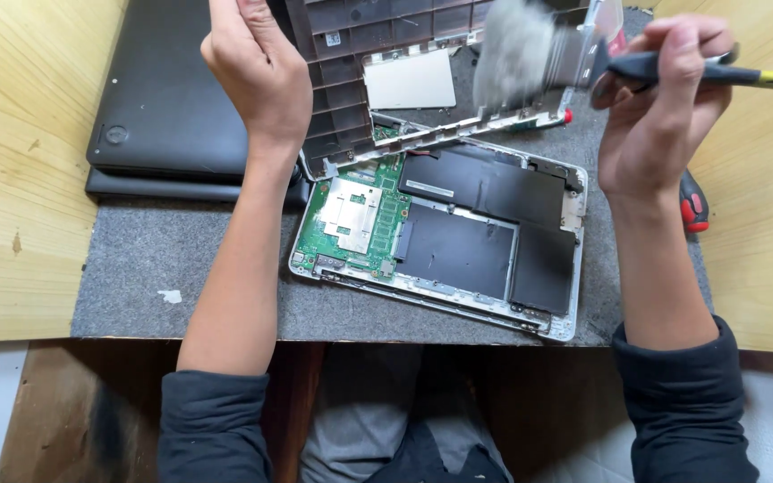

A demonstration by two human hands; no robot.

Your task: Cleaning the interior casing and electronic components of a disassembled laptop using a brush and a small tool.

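The laptop base (440, 237) lies opened on the grey mat (181, 259), green board and black battery bared; just beyond it, the left hand (257, 67) grips the lifted-off keyboard cover (378, 67) upright; the right hand (659, 98) clasps a brush (530, 49), blurred against the cover's underside; dusting looks under way, the base seemingly not yet brushed.
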